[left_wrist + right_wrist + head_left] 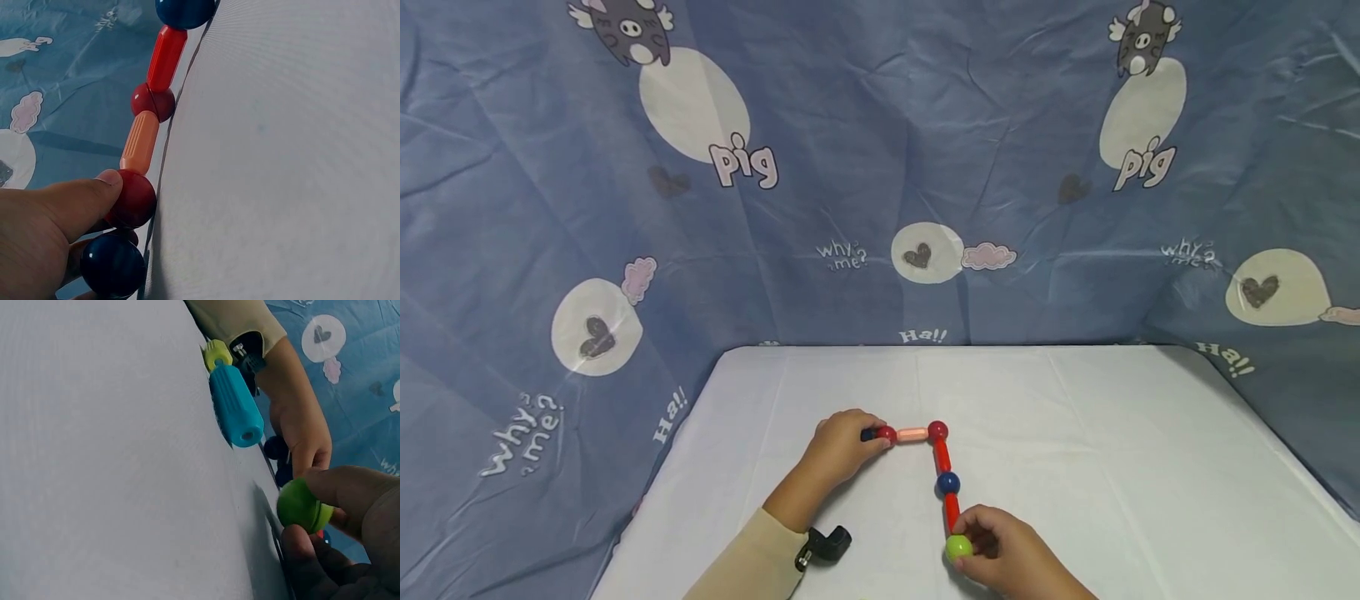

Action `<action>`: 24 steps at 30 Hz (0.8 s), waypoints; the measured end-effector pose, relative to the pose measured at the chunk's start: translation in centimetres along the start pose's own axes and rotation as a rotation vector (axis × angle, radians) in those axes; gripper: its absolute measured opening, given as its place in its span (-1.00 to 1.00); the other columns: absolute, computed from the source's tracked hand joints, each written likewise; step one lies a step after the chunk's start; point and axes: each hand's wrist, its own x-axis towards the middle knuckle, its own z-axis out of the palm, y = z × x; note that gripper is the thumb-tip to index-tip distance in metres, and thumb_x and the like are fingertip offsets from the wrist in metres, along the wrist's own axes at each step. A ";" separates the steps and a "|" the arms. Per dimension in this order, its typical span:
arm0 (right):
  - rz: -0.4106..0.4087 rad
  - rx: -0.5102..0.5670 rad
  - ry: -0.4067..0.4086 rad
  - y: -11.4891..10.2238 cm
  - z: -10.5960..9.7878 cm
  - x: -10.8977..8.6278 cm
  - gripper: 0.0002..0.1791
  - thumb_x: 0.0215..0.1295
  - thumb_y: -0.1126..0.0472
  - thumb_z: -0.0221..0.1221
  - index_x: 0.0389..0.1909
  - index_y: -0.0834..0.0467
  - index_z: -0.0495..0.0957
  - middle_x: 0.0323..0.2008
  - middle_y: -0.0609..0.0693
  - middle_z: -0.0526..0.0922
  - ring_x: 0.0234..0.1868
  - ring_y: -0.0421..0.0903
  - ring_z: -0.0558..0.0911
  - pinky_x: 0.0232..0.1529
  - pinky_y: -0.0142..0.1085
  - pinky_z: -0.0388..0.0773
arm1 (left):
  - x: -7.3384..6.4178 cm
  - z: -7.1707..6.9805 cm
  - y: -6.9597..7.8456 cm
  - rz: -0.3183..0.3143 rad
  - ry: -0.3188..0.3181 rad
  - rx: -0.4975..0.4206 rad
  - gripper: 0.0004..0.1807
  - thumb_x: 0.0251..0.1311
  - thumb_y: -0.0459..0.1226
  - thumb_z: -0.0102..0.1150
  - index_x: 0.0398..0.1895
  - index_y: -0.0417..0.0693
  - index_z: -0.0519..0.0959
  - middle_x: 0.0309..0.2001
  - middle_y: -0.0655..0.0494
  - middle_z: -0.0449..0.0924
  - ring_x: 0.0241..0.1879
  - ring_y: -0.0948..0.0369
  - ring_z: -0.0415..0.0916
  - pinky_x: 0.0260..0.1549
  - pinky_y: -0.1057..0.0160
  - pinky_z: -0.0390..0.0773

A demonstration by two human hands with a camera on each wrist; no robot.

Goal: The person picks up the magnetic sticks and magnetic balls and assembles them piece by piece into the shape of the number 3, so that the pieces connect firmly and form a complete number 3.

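The left grip (842, 448) pinches a red ball (887, 436); the right grip (1011, 550) pinches a green ball (958, 547).

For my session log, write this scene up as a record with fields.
Left hand: grips one red ball, a dark blue ball beside it
Right hand: pinches a green ball
Between hands: salmon rod, corner red ball, upper red rod, blue ball, lower red rod
Right wrist view only: teal rod, yellow-green piece
Surface: white tabletop
Backdrop: blue printed cloth
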 end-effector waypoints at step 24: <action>0.029 -0.005 -0.021 0.8 -1.2 -0.3 -0.72 0.16 0.33 0.47 -0.14 0.02 0.69 -0.28 -0.08 0.68 -0.25 -0.07 0.61 -0.21 -0.37 0.63 | 0.0 0.0 0.1 0.014 0.001 0.034 -0.66 0.25 0.03 0.45 0.04 0.19 0.78 0.04 0.15 0.77 0.15 0.04 0.66 0.14 -0.14 0.50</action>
